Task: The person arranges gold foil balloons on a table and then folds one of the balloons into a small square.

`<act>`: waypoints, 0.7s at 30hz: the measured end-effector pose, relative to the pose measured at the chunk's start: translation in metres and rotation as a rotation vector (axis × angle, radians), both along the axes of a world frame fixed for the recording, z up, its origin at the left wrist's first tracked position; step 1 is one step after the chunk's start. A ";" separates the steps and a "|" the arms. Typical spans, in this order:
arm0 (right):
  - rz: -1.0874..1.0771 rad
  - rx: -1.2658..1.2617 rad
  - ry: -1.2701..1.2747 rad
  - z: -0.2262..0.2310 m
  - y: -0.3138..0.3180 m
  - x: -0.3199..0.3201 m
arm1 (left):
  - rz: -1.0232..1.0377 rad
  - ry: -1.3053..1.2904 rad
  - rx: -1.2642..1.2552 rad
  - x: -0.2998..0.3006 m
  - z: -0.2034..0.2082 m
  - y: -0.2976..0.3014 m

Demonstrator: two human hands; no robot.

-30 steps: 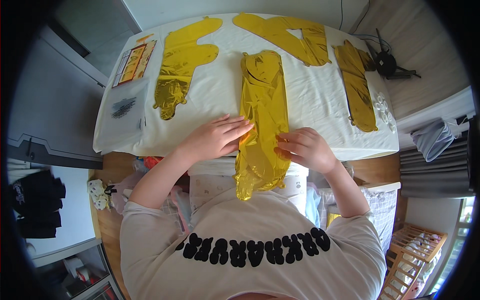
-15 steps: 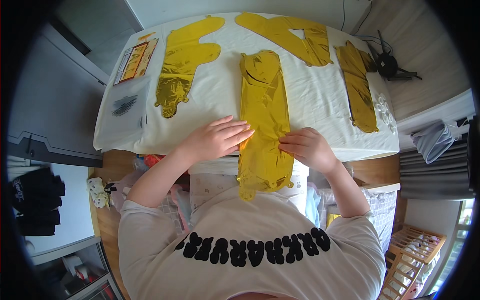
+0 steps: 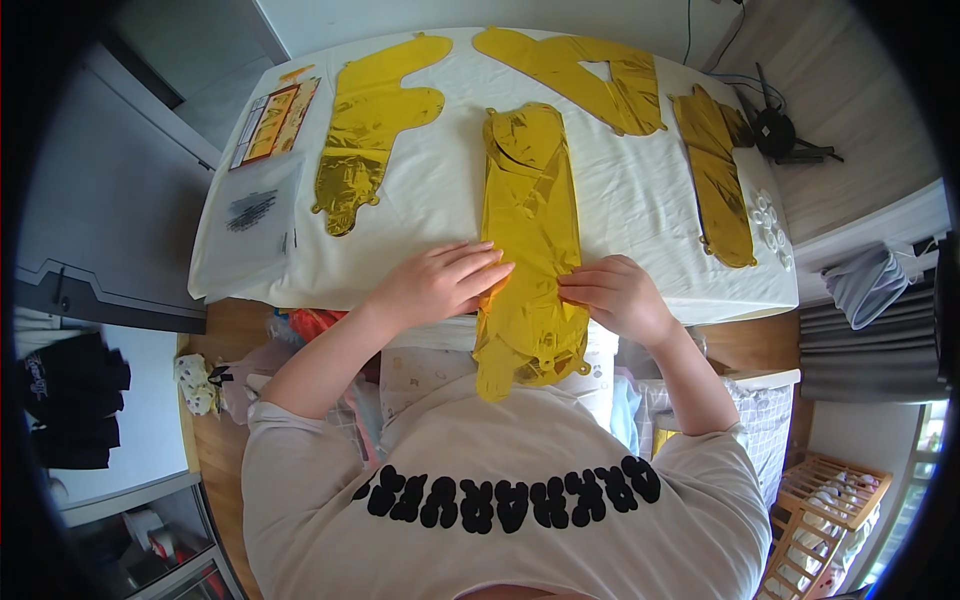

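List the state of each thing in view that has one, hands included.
Middle gold foil shape: flat, creased, overhanging the table
Left hand: fingers on the shape's left edge
Right hand: fingers pinching the shape's right edge
Left gold foil shape: spread flat
Holed gold foil shape: spread flat
Right gold foil shape: flat, creased
Clear bag: flat, opening unclear
Table: cloth-covered

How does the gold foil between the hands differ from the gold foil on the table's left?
The middle foil extends past the table; the left foil lies wholly on it. The left hand and right hand touch the middle foil, not the left foil. The middle foil is strip-like; the left foil has side branches. Both are shiny gold.
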State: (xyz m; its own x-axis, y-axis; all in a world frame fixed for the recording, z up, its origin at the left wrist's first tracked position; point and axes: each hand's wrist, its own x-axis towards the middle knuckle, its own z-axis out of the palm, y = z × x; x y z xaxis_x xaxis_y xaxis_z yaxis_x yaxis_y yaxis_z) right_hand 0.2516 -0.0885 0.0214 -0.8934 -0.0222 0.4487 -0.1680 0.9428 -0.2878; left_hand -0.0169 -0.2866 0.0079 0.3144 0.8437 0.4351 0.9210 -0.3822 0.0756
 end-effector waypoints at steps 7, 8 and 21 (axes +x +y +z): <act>-0.055 -0.136 -0.051 -0.001 0.003 0.001 | -0.007 -0.084 -0.042 0.002 0.008 0.006; -0.087 -0.173 -0.074 -0.001 0.004 0.000 | -0.012 -0.137 -0.033 0.001 0.010 0.008; -0.506 -0.931 -0.281 0.023 0.005 -0.039 | 0.327 -0.865 -0.423 0.007 0.040 0.020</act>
State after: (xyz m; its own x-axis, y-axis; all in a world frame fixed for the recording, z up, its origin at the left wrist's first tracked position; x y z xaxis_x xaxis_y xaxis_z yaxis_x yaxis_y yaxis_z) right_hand 0.2124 -0.0832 0.0439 -0.7764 0.6184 -0.1215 0.3606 0.2778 -0.8904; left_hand -0.0099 -0.2662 0.0475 -0.2410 0.9693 0.0494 0.5405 0.0917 0.8363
